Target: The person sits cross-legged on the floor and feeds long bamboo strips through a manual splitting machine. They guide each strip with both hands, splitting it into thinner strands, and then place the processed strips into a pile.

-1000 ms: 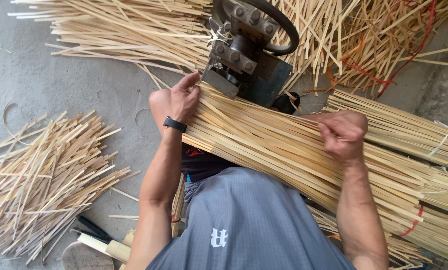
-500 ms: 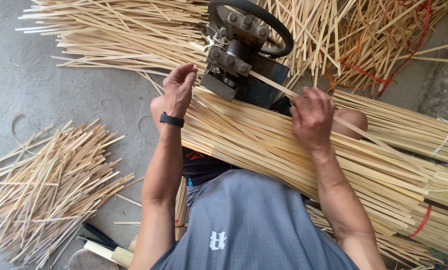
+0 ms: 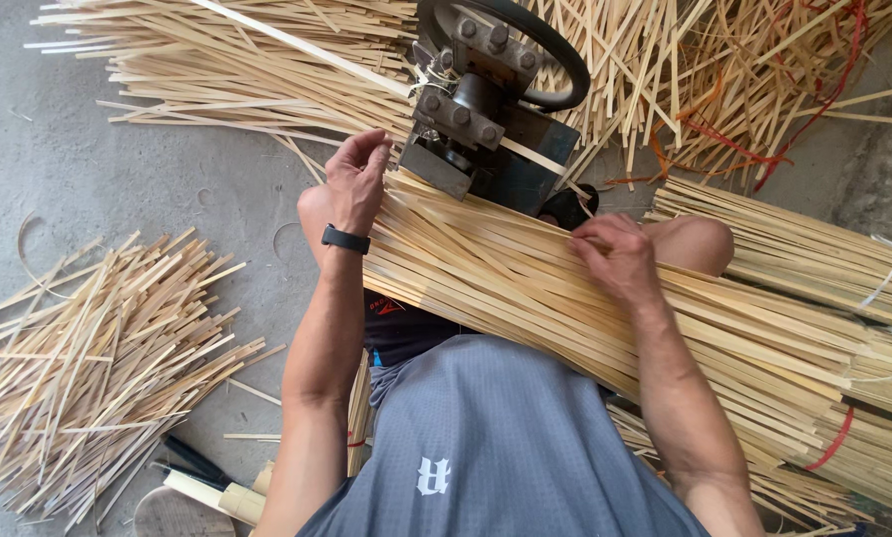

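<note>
A thick bundle of pale bamboo strips (image 3: 565, 288) lies across my lap, running from centre to lower right. My left hand (image 3: 355, 179), with a black wristband, rests on the bundle's near end, fingers curled beside the dark metal machine (image 3: 486, 119) with a black wheel. One strip (image 3: 535, 157) passes through the machine. My right hand (image 3: 615, 257) presses on the top of the bundle and pinches a strip there.
A loose heap of short strips (image 3: 98, 358) lies on the grey floor at left. Long strips (image 3: 227, 60) are piled behind the machine. Tied bundles (image 3: 824, 259) lie at right, with red cord (image 3: 754, 149) among scattered strips.
My right hand moved back from near the machine to the bundle's top. A strip now sticks out through the machine. My left hand stayed at the bundle's end.
</note>
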